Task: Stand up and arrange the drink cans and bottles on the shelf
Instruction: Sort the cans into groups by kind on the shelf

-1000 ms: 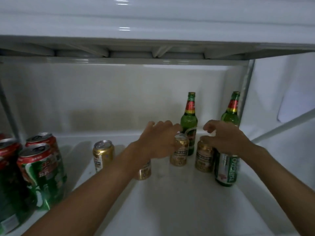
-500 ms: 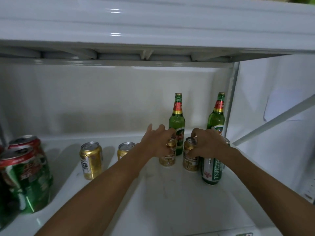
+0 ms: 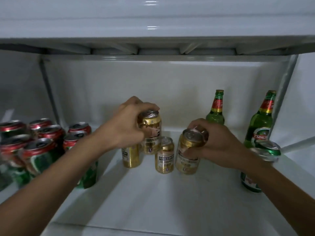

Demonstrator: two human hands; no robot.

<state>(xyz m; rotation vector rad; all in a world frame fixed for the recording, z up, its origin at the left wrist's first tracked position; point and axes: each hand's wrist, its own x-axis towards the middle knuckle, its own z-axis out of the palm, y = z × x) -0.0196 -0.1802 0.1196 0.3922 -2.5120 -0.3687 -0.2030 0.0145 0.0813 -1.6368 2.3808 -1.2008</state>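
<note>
left hand grips raised gold can by its top, frame centre | right hand grips tilted gold can, centre-right | I judge its long axis leans upper right, so I'd right it beside small can on shelf

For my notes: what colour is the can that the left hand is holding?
Gold, with a silver top; the can shows best in the head view.
</note>
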